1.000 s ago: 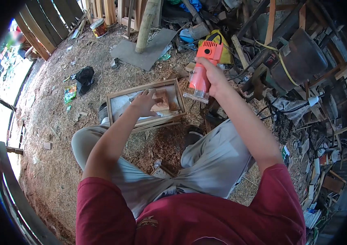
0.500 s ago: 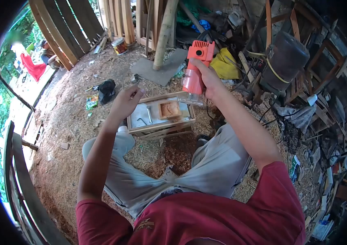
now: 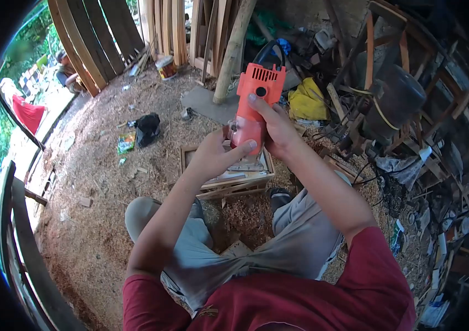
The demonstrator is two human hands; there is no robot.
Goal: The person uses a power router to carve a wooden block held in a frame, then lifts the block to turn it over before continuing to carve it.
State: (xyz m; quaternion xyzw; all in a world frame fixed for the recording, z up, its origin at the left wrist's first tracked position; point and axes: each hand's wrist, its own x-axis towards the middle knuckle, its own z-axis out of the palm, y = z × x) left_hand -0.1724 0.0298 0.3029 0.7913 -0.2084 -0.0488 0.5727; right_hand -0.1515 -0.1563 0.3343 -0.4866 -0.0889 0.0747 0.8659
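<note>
An orange power tool (image 3: 256,91) with a clear base is held upright above a wooden box (image 3: 234,187). My right hand (image 3: 279,126) wraps round its body from the right, thumb on the front. At the tool's lower left, my left hand (image 3: 218,154) grips the lower housing, its thumb across the front and its other fingers partly hidden behind. The box has a light top with a wooden rim; the tool and my hands cover most of what lies on it.
Wood shavings cover the ground (image 3: 96,226). A black bag (image 3: 147,129), a small bucket (image 3: 166,67) and a yellow cloth (image 3: 307,99) lie beyond the box. A dark drum (image 3: 400,96) and scrap wood stand right. Two people are outside at far left.
My left hand has moved right and taken hold of the tool's lower part. The tool has shifted slightly left and now hangs over the box, hiding the small wooden piece there.
</note>
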